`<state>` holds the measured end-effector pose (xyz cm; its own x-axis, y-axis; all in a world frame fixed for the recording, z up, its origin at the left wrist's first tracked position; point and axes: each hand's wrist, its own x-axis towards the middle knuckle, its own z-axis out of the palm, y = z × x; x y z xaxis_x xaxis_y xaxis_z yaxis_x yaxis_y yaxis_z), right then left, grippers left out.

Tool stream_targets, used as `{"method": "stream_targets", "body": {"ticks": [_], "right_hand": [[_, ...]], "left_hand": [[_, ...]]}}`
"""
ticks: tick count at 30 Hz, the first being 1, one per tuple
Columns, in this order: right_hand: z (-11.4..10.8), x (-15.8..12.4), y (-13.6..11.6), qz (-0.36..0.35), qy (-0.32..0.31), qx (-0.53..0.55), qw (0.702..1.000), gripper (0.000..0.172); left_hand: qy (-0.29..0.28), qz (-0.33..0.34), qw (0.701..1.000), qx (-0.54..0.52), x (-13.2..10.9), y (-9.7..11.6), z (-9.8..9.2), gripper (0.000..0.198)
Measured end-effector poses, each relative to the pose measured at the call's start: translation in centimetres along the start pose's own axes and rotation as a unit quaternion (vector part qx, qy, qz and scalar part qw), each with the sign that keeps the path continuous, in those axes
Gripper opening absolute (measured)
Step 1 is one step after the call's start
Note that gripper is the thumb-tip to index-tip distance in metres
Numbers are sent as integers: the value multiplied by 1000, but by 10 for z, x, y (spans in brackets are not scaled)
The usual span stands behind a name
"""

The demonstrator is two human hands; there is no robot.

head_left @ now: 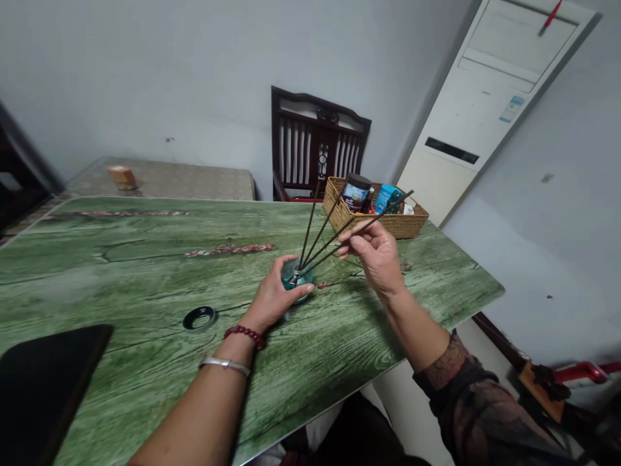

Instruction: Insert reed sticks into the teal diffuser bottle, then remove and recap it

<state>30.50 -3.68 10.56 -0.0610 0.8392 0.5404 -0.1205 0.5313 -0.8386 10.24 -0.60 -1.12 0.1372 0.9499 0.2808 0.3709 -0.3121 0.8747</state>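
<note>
My left hand point(274, 301) wraps over a small teal glass bottle point(295, 277) standing on the green wood-patterned table point(121, 278). Several thin dark sticks point(323, 236) fan out from the bottle's mouth. My right hand point(373, 255) is raised just to the right, pinching at least one stick between thumb and fingers, with its lower end at the bottle's mouth. The left hand hides much of the bottle. A black ring-shaped collar point(199, 318) lies on the table to the left of the bottle.
A wicker basket point(378, 223) holding jars and tubes stands at the table's far edge. A black flat slab point(43, 395) lies at the near left. Beyond stand a dark wooden chair point(320, 142), a white floor air conditioner point(485, 97) and a side table point(165, 181).
</note>
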Motion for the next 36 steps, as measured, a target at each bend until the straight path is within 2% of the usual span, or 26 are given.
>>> {"method": "stream_targets", "body": {"ticks": [4, 10, 15, 18, 21, 23, 25, 28, 30, 33, 36], "right_hand": [[21, 8, 1, -27, 10, -28, 999, 24], [28, 18, 18, -18, -1, -54, 998, 22], [35, 20, 38, -11, -67, -131, 989, 16], [23, 9, 26, -43, -92, -216, 971, 23], [-8, -5, 9, -75, -53, -309, 947, 22], [-37, -10, 11, -75, -9, -376, 924, 20], [-67, -12, 24, -45, 13, -444, 895, 21], [-100, -14, 55, 38, -16, -567, 823, 24], [-111, -16, 72, 96, -47, -639, 762, 27], [-114, -20, 86, 155, -89, -710, 681, 29], [-112, -22, 89, 175, -123, -745, 631, 28]], "left_hand": [[7, 6, 1000, 0, -1, 0, 0, 75], [7, -4, 1000, 8, -1, 1, 1, 76], [12, 7, 1000, 9, 0, 0, 1, 75], [10, 2, 1000, 9, 0, -2, 1, 76], [0, -2, 1000, 4, 0, -1, 1, 77], [0, -2, 1000, -2, -1, 0, 1, 77], [3, -6, 1000, 0, -1, 1, 0, 78], [-1, -12, 1000, 10, -1, 2, 0, 78], [4, -9, 1000, 13, -1, 2, -1, 81], [4, -6, 1000, 14, 0, 2, -1, 84], [-5, -7, 1000, 10, 0, 1, 0, 81]]}}
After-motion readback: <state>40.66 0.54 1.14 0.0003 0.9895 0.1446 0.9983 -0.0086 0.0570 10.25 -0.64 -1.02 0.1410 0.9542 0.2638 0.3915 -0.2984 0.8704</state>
